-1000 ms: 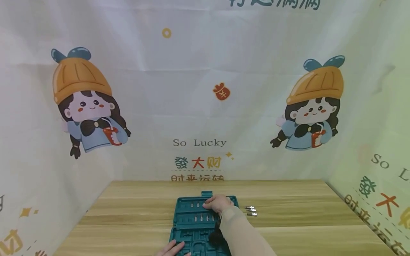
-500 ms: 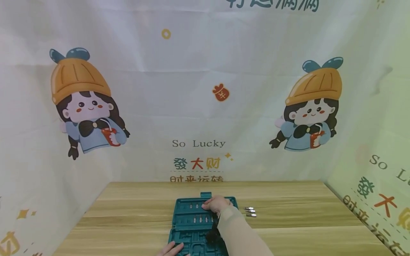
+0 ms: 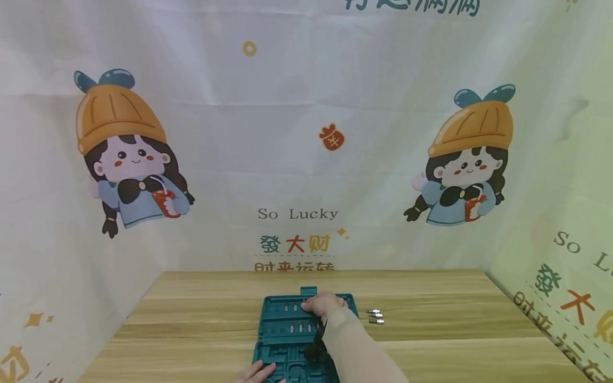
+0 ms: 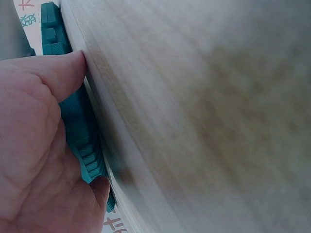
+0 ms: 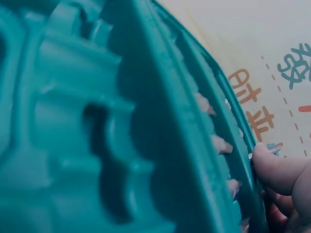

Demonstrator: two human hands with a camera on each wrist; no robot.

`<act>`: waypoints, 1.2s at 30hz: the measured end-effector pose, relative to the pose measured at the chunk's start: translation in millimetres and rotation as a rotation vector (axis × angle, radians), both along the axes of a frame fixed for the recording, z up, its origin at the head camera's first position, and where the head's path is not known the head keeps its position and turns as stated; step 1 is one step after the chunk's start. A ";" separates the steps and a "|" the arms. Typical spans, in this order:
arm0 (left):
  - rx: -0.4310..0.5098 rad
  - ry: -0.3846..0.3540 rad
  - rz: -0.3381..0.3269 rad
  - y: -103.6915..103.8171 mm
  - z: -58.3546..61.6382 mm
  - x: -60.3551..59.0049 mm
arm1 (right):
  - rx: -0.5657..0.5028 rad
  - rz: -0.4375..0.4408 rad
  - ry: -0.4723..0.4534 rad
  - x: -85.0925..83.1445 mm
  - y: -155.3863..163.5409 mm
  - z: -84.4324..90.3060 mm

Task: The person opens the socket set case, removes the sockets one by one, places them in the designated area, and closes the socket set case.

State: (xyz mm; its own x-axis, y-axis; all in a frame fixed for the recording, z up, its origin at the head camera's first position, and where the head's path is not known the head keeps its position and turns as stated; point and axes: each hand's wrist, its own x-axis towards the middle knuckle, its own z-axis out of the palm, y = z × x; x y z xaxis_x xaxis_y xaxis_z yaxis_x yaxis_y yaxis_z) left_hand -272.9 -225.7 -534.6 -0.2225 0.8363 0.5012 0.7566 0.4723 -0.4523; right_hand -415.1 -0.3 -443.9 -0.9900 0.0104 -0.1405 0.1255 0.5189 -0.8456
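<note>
A teal plastic tool case [image 3: 267,332] lies unfolded on the wooden table, its moulded slots facing up. Small metal bits [image 3: 300,327] stand in rows in its far half. My right hand [image 3: 325,304] reaches over that half, thumb and fingers together at the upper row. In the right wrist view a small ribbed metal bit [image 5: 274,148] shows at the tip of the thumb [image 5: 277,170], partly hidden by the hand. My left hand [image 3: 257,372] rests on the case's near left edge with fingers extended; its thumb [image 4: 68,73] lies along the case's side in the left wrist view.
Several loose metal bits [image 3: 375,316] lie on the table [image 3: 445,319] just right of the case. A black strapped device [image 3: 314,350] at the right wrist hangs over the near half. A printed cloth [image 3: 297,175] stands behind the table and along its sides.
The right wrist has shifted slightly left, its fingers staying at the same spot on the upper row. The left hand and the loose bits have not moved.
</note>
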 end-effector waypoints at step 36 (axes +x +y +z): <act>0.176 0.053 0.019 1.7 -16.9 1.1 | -0.241 0.223 0.064 -4.6 17.1 -6.0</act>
State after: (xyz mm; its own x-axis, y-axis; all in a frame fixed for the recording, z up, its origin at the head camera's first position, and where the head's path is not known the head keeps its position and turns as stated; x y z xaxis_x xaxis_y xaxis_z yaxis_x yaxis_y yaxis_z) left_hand -271.8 -224.0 -551.5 -0.2069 0.7306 0.6507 0.7236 0.5619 -0.4009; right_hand -419.7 16.9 -449.9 -0.9710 -0.2338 -0.0502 -0.0259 0.3117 -0.9498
